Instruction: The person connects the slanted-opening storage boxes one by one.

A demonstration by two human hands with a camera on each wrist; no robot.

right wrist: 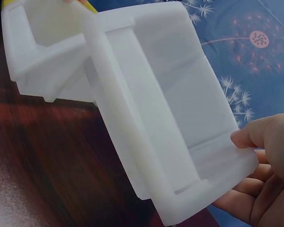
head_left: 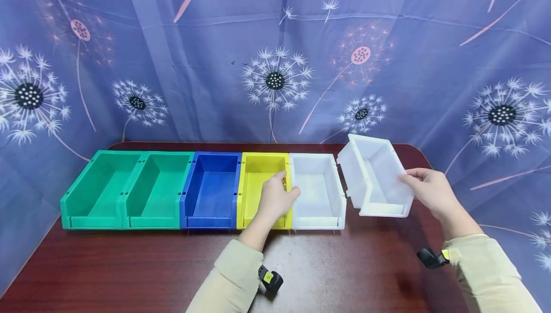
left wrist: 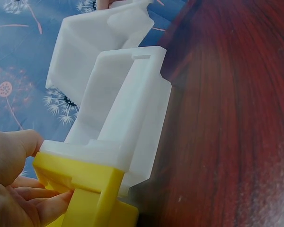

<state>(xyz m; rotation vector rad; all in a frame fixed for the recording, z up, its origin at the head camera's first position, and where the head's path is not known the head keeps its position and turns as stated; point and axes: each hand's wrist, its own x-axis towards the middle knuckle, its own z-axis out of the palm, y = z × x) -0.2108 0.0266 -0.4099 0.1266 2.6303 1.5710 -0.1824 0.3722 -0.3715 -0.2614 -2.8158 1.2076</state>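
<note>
A white plastic storage bin [head_left: 379,179] is raised and tilted at the right end of a row of bins. My right hand [head_left: 432,193] grips its right side wall, thumb on the inside and fingers outside. At the row's right end is a second white bin [head_left: 316,188], beside a yellow bin [head_left: 254,179]. My left hand [head_left: 275,195] pinches the adjoining walls of these two, its fingers in the yellow bin and its thumb over the white side. In the right wrist view the raised bin [right wrist: 128,109] overlaps the other white bin [right wrist: 52,75]; whether they touch I cannot tell.
Left of the yellow bin stand a blue bin [head_left: 211,193] and two green bins [head_left: 103,184], side by side. All are on a dark red-brown wooden table [head_left: 129,270]. A blue-purple curtain [head_left: 206,64] with dandelion prints hangs behind the table.
</note>
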